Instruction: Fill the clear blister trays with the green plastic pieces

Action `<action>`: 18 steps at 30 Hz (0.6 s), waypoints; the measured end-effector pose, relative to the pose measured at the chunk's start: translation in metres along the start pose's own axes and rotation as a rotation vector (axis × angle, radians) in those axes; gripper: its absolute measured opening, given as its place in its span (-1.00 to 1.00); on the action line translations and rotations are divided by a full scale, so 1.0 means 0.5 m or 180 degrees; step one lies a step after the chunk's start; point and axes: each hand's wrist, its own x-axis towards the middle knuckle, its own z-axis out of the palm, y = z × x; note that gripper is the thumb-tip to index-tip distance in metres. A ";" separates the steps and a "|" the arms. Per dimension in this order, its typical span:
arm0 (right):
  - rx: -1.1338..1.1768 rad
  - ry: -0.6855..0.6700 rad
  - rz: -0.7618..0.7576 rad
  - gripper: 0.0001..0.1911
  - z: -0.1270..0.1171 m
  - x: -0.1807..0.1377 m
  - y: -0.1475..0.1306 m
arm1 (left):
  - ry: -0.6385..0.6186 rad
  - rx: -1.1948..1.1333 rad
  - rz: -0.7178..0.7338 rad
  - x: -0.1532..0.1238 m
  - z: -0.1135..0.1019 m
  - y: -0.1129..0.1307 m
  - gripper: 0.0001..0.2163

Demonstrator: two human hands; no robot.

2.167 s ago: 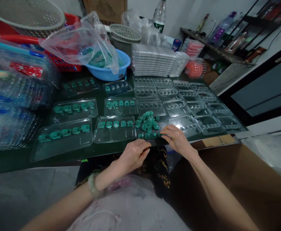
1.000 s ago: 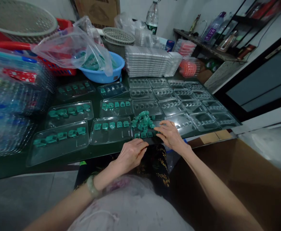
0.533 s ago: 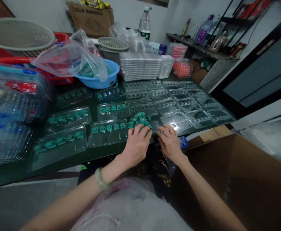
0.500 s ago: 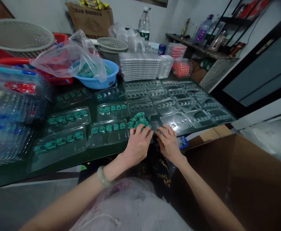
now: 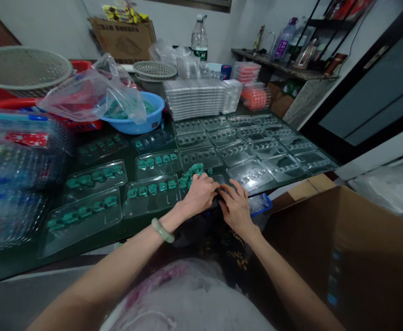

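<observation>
Both hands meet at the table's front edge, fingertips close together. My left hand [image 5: 201,193], with a pale green bangle [image 5: 162,231] on its wrist, has its fingers bent and pressed together. My right hand [image 5: 235,204] pinches toward it, thumb and forefinger near the left fingertips. Whatever lies between them is too small or hidden to name. Just behind the left hand is a heap of green pieces [image 5: 192,174]. To the left, a clear plastic tray [image 5: 153,204] holds a row of green pieces. Right of the hands is a clear tray [image 5: 248,177] with unfilled slots.
Many clear trays [image 5: 265,147] cover the table's right half. A blue basin [image 5: 135,124] with green pieces and a plastic bag stands behind. Stacked trays [image 5: 194,99] are at the back, blurred packs [image 5: 11,184] at left. An open cardboard box [image 5: 308,243] is at lower right.
My hands have come closer together, the left moving slightly right and the fingertips now meeting. The camera view has shifted a little.
</observation>
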 end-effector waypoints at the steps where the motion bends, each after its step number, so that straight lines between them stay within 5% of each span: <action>1: -0.0011 -0.0032 0.0000 -0.71 0.000 0.000 -0.001 | 0.0023 -0.0048 -0.0009 0.000 0.001 -0.004 -0.84; 18: -0.0660 -0.0478 -0.0321 -0.76 -0.014 0.016 -0.010 | 0.0612 -0.0955 -0.0107 -0.012 0.034 -0.024 -0.88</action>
